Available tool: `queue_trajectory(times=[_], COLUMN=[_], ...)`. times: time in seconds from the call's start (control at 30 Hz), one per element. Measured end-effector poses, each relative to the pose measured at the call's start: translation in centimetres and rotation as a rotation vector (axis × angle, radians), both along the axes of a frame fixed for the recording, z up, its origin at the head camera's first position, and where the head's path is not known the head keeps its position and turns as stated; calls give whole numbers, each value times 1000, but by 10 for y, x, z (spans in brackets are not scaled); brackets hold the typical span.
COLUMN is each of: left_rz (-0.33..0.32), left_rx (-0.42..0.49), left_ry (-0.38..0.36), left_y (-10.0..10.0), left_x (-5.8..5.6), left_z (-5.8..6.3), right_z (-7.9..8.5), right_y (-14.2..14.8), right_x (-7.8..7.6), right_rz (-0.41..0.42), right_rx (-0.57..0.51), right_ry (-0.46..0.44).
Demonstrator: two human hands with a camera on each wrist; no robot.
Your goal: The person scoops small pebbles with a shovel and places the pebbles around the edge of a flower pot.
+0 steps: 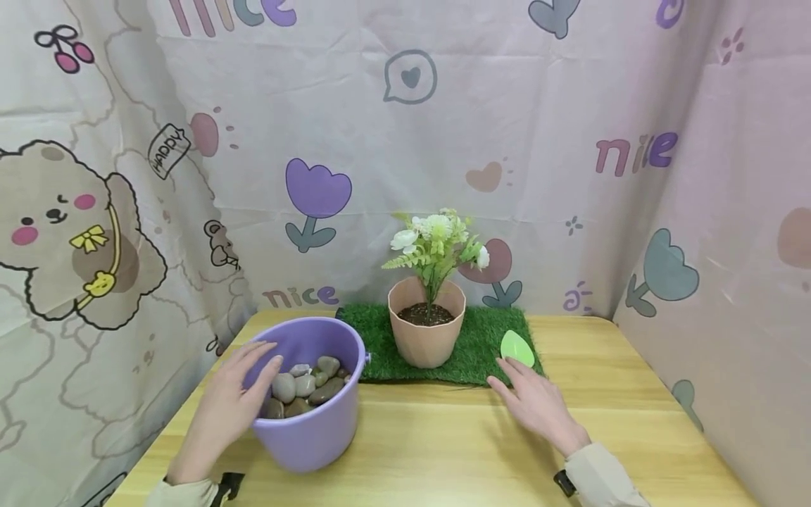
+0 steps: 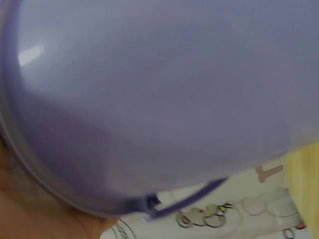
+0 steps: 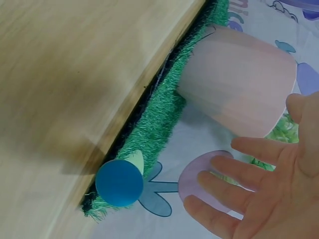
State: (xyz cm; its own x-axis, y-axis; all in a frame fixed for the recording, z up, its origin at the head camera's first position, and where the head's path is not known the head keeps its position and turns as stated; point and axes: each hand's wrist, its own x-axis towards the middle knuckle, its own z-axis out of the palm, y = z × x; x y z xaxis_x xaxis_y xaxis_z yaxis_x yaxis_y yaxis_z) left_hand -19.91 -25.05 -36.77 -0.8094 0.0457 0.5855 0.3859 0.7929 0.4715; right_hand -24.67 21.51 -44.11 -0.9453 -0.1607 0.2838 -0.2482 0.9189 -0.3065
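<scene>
The left hand (image 1: 231, 398), fingers spread, is at the rim of the purple bucket (image 1: 310, 440) (stones (image 1: 305, 385) inside) on the surface (image 1: 437, 451), left of the potted plant (image 1: 426, 343), and the right hand (image 1: 538, 407), fingers wide, is near the green leaf-shaped piece (image 1: 517, 347).

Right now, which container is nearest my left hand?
The purple bucket, holding stones; your left hand is at its rim. The pot stands farther off on the grass mat, with a plant in it.
</scene>
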Motion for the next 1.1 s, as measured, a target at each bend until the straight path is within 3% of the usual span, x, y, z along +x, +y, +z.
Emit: queue_trajectory(times=[0.13, 0.37, 0.67, 0.9, 1.1], left_rz=[15, -20, 24, -70, -140], left_rx=[72, 115, 189, 395, 508], left_ry=[-80, -76, -117, -183, -233], left_y=[-15, -29, -38, -45, -51], left_x=[-2, -14, -25, -33, -39], left_z=[-2, -6, -11, -17, -20], right_z=[-5, -8, -11, -13, -14], right_y=[0, 4, 11, 15, 19], right_x=[-1, -4, -7, -7, -8], right_rz=[4, 2, -4, 8, 9], right_rx=[-12, -21, -18, -15, -18], right_ry=[-10, -16, -5, 11, 9])
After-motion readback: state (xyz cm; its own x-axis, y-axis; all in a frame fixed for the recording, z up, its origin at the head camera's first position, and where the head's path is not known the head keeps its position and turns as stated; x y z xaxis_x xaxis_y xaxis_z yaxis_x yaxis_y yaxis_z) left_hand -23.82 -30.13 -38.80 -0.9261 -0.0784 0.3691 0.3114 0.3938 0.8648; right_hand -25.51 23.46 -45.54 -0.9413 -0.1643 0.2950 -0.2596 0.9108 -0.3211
